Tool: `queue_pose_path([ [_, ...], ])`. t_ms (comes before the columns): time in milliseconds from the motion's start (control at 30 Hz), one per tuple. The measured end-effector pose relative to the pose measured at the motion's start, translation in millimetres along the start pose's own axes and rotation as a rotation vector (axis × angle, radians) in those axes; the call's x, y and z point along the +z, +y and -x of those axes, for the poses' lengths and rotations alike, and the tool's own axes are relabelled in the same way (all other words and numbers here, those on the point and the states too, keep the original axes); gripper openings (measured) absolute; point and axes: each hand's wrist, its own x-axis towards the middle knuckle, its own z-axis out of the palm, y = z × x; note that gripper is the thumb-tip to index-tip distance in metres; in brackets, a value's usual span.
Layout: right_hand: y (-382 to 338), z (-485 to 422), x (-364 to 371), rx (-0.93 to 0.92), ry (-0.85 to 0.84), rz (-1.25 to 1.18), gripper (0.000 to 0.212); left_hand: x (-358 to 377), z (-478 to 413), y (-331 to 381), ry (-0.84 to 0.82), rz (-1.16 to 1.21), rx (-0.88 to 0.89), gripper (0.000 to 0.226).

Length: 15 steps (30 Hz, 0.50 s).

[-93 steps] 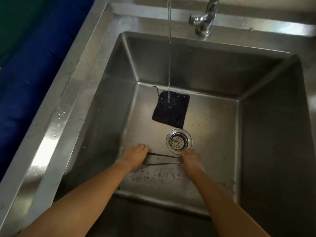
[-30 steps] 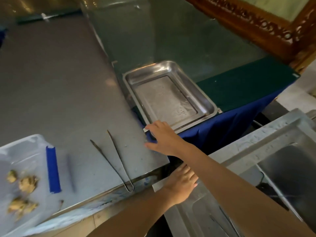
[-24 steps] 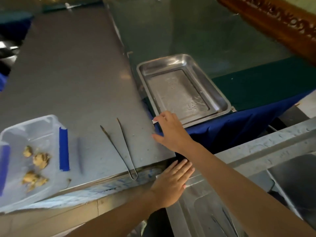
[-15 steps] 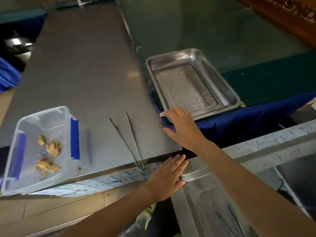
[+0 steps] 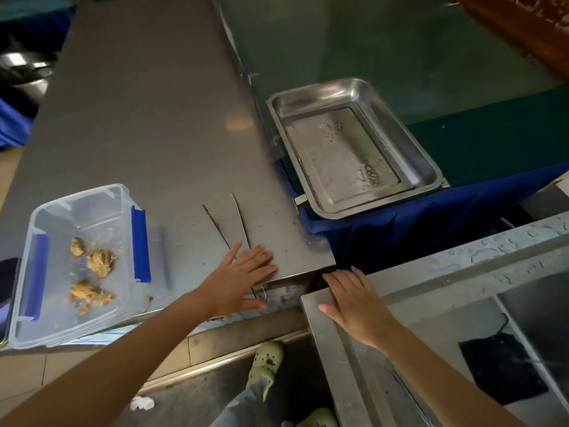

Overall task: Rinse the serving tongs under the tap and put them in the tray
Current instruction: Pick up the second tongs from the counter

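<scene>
Thin metal serving tongs (image 5: 229, 221) lie on the steel counter (image 5: 147, 118), their two arms pointing away from me. My left hand (image 5: 243, 280) is laid flat over their hinge end at the counter's front edge, fingers spread. My right hand (image 5: 354, 306) rests palm down on the near left corner of the sink rim (image 5: 462, 257), holding nothing. The steel tray (image 5: 429, 167) sits right of the counter on a blue cloth, wet inside and with nothing in it.
A clear plastic container (image 5: 120, 217) with blue clips and brown food scraps stands at the counter's left. A black cloth (image 5: 505, 368) lies in the sink basin. My foot in a pale clog (image 5: 266, 362) is on the floor below.
The view swung from the sink to the counter. My left hand moved up from the sink edge onto the tongs. My right hand drew back from the tray's corner to the sink rim.
</scene>
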Motion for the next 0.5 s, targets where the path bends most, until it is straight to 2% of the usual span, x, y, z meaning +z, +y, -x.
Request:
queue_pose_path([
  [100, 0, -2, 6, 0.002, 0.039, 0.022, 0.075, 3, 2, -10, -0.026, 0.004, 0.086, 0.067],
  [233, 4, -5, 9, -0.005, 0.046, 0.028, 0.067, 0, -2, -17, 0.140, -0.046, 0.171, 0.041],
  [300, 4, -7, 9, -0.001, 0.031, 0.018, 0.066, -4, -6, -19, 0.169, -0.046, 0.229, 0.031],
  [400, 5, -8, 8, 0.010, 0.025, 0.005, 0.067, -15, -19, -17, 0.128, -0.042, 0.329, 0.036],
  [500, 5, -7, 5, 0.030, 0.016, -0.030, 0.054, -33, -30, -12, 0.046, -0.075, 0.435, 0.043],
])
